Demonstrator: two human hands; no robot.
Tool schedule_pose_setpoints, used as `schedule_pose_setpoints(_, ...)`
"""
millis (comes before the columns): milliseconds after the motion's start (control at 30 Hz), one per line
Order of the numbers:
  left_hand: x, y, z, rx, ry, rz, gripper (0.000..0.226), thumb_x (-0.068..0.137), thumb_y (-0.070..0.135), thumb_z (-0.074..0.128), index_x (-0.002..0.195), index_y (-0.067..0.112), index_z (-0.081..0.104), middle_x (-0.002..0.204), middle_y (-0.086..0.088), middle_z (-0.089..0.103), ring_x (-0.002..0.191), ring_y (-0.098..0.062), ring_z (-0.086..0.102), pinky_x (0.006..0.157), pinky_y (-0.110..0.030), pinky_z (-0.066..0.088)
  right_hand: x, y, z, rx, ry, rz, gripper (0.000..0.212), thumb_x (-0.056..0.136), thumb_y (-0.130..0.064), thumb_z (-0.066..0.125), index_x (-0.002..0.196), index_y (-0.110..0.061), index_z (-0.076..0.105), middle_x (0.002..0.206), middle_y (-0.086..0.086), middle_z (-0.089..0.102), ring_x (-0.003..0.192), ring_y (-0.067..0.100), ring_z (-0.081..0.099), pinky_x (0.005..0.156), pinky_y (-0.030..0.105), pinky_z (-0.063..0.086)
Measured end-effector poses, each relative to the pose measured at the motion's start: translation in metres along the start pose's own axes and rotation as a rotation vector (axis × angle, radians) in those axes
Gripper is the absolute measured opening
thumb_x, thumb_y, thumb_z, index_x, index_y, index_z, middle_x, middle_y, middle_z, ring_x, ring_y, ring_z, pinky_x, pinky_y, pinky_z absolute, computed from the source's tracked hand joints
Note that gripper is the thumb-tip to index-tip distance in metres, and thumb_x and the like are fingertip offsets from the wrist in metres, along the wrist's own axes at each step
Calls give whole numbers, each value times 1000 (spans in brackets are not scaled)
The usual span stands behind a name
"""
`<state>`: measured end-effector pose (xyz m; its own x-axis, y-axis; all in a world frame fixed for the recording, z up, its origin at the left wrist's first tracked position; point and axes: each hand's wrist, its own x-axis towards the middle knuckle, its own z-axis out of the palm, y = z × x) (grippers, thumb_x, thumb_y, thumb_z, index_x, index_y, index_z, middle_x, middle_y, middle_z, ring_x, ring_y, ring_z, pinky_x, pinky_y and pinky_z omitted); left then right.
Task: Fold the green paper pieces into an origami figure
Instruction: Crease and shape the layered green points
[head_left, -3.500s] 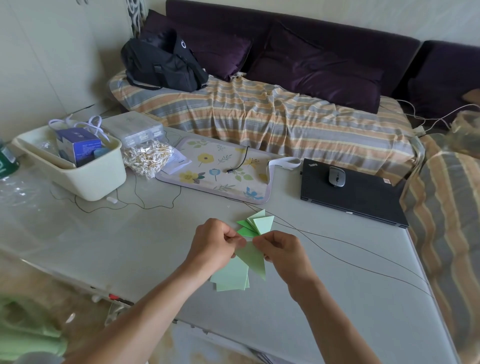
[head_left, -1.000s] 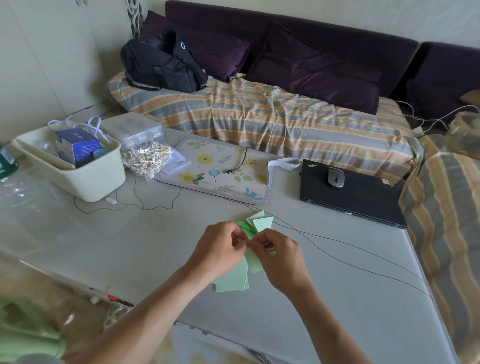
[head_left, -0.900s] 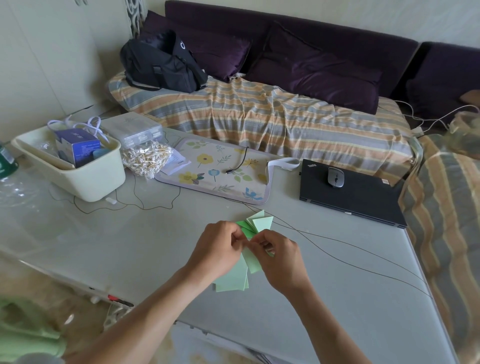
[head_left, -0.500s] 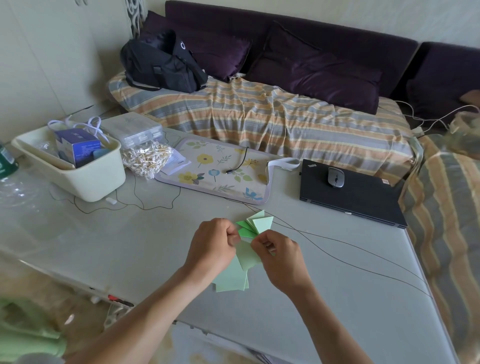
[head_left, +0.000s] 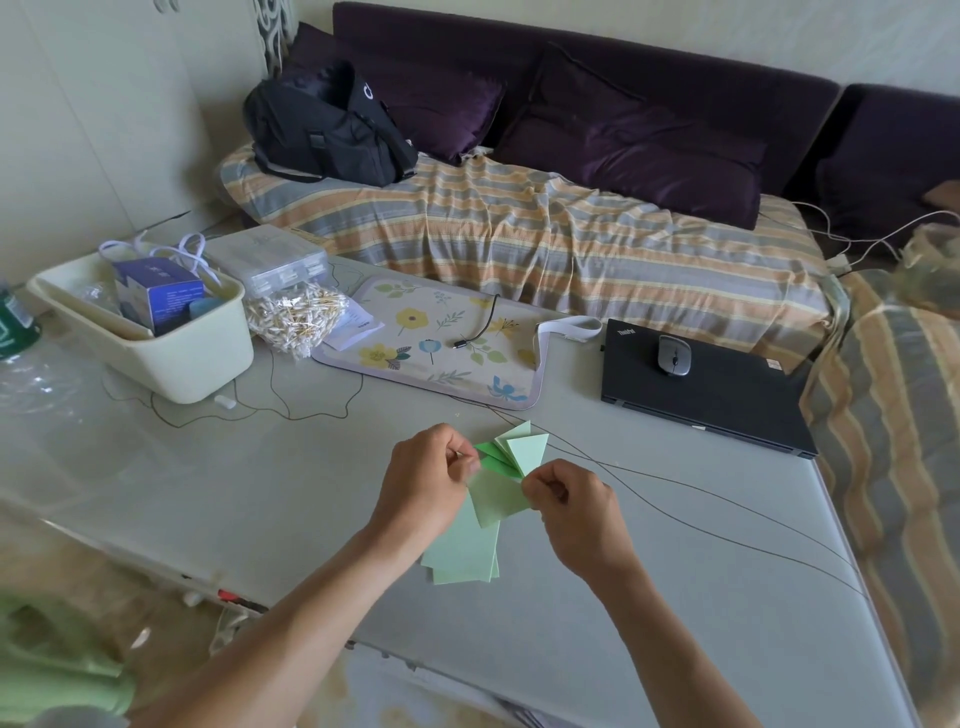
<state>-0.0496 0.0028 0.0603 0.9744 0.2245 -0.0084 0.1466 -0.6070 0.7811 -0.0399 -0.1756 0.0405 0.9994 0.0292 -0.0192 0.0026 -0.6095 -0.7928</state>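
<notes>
1. My left hand (head_left: 423, 480) is raised just above the table (head_left: 260, 493), knuckles toward me, fingers curled in, thumb and fingertips pinching the left edge of a pale green paper piece (head_left: 496, 496).
2. My right hand (head_left: 574, 512) faces it from the other side, fingers bent, pinching the same piece at its right corner; the paper spans the small gap between my two hands.
3. Both forearms come in from the near edge and angle toward each other.
4. Just beyond my fingertips, folded green triangles (head_left: 511, 449) fan out on the table.
5. Under my left wrist lies a stack of flat green sheets (head_left: 465, 558).
6. Farther right sits a closed black laptop (head_left: 717, 405) with a mouse (head_left: 674, 355) on it.
</notes>
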Motion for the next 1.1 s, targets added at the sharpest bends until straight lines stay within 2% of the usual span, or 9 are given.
schedule_pose_setpoints(67, 0, 1, 0, -81, -35, -61, 18, 89, 27, 73, 99, 21, 59, 81, 8, 70, 72, -13, 66, 62, -9, 45, -2, 1, -1, 18, -11, 23, 15, 90, -12, 63, 77, -8, 68, 61, -6, 59, 55, 7, 46, 51, 14, 37)
schedule_pose_setpoints(133, -2, 2, 0, -124, -135, -172, 31, 87, 36, 76, 102, 18, 56, 85, 1, 74, 72, -17, 71, 71, -27, 56, -2, 3, -1, 57, -19, 54, 15, 90, -13, 62, 76, -11, 68, 61, -8, 59, 54, 5, 46, 51, 14, 37)
schedule_pose_setpoints(267, -9, 3, 2, -267, -342, -269, 22, 92, 16, 70, 74, 7, 64, 81, -14, 78, 70, -26, 76, 75, -44, 62, -1, 4, -2, 124, -20, 102, 17, 90, -17, 64, 74, -20, 69, 65, -6, 63, 58, 9, 50, 54, 18, 40)
schedule_pose_setpoints(400, -7, 0, 3, -287, -262, -274, 19, 92, 5, 68, 74, 4, 63, 70, -16, 76, 65, -30, 75, 54, -28, 57, -2, 0, -3, 192, -30, 121, 13, 90, -19, 68, 77, -20, 72, 67, -3, 70, 56, 6, 58, 62, 24, 48)
schedule_pose_setpoints(500, -4, -3, 3, -228, -192, -262, 15, 90, 4, 70, 79, -2, 63, 68, -16, 75, 55, -26, 72, 47, -21, 51, -3, -1, -4, 287, -90, 163, 9, 90, -16, 69, 83, -15, 74, 70, 2, 73, 65, 11, 68, 72, 32, 55)
schedule_pose_setpoints(600, -2, -7, 4, -180, -180, -243, 19, 90, 7, 71, 84, -10, 62, 65, -12, 74, 51, -23, 70, 51, -26, 54, -4, 1, -6, 313, -135, 192, 10, 89, -10, 68, 83, -12, 74, 68, 3, 72, 66, 16, 69, 71, 33, 57)
schedule_pose_setpoints(733, -2, -8, 6, -145, -173, -232, 21, 89, 7, 72, 85, -12, 62, 63, -12, 74, 48, -22, 68, 57, -33, 58, -5, 2, -4, 163, -128, 160, 11, 88, -12, 65, 81, -15, 72, 65, -4, 70, 58, 10, 65, 67, 32, 55)
schedule_pose_setpoints(900, -1, -10, 6, -108, -168, -221, 20, 89, 7, 71, 83, -10, 63, 63, -12, 74, 48, -21, 67, 58, -35, 59, -3, 6, -5, 248, -218, 203, 19, 90, 1, 62, 87, -14, 74, 68, 1, 72, 65, 16, 69, 74, 33, 58)
schedule_pose_setpoints(1100, 0, -15, 10, -130, -174, -253, 14, 90, 7, 71, 88, -7, 66, 67, -15, 75, 49, -21, 67, 50, -26, 55, 0, 14, 1, 219, -177, 231, 19, 89, 1, 62, 88, -13, 74, 67, -1, 71, 59, 16, 67, 73, 39, 58)
